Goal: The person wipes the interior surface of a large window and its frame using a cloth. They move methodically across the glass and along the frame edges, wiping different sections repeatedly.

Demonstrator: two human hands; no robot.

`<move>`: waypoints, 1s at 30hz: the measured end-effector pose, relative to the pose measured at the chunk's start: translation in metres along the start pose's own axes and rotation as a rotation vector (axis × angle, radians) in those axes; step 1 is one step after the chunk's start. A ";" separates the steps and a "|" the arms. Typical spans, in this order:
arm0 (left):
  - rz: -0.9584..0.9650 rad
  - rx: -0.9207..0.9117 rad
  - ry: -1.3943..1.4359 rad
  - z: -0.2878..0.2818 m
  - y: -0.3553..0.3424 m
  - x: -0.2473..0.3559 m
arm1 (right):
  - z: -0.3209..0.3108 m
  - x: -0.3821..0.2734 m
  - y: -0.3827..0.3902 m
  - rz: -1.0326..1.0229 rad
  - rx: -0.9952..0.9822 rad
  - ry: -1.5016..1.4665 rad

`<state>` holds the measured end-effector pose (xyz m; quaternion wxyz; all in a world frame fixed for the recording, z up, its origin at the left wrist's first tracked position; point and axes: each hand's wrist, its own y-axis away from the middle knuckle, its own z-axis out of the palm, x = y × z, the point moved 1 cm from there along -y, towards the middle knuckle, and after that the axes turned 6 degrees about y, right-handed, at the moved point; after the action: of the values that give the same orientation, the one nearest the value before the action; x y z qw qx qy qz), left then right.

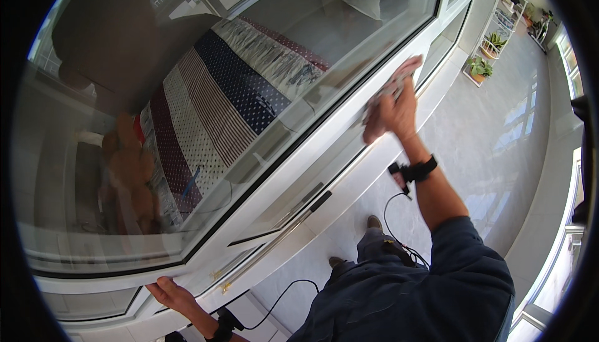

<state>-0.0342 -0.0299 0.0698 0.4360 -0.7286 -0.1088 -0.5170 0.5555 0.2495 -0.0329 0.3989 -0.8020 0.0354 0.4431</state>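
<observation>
My right hand [393, 108] is raised against the white frame [349, 123] of a large glass door and presses a crumpled light cloth [388, 87] onto it, fingers closed around the cloth. My left hand [170, 293] rests low on the white frame's lower rail, fingers laid flat on its edge, holding nothing. A long metal bar handle [281, 236] runs along the frame between the two hands. Both wrists wear black straps with cables.
Behind the glass [206, 92] lies a bed with a striped patchwork cover and a brown plush toy. A grey tiled floor [499, 136] stretches to the right. Potted plants on a white rack [490, 55] stand at the far end.
</observation>
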 end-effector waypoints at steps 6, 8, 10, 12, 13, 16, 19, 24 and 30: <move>0.038 0.030 -0.077 0.015 0.005 0.007 | -0.025 0.104 -0.117 0.593 0.174 -0.620; 0.105 0.008 -0.110 0.017 0.005 0.007 | -0.019 0.107 -0.126 0.771 0.283 -0.891; 0.089 -0.011 -0.133 0.016 0.004 0.007 | -0.012 0.088 -0.122 0.691 0.322 -0.617; 0.032 -0.032 -0.176 0.014 0.002 0.010 | -0.013 0.054 -0.103 0.553 0.378 -0.509; 0.099 -0.046 -0.159 0.016 0.003 0.010 | -0.013 0.032 -0.093 0.512 0.414 -0.484; 0.099 -0.106 -0.103 0.022 0.005 0.016 | -0.017 -0.039 -0.088 0.176 0.439 -0.371; 0.148 -0.097 -0.008 0.032 0.006 0.019 | -0.022 -0.096 -0.087 0.057 0.350 0.033; 0.138 -0.142 0.174 0.036 0.004 0.015 | -0.009 -0.163 -0.052 -0.280 0.373 0.228; 0.110 -0.161 0.226 0.038 0.004 0.009 | 0.025 -0.246 0.070 -0.321 -0.050 0.055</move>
<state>-0.0029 -0.0057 0.0720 0.4132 -0.7032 0.0227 -0.5782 0.3613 0.1455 0.0988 0.4434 -0.8188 -0.0934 0.3525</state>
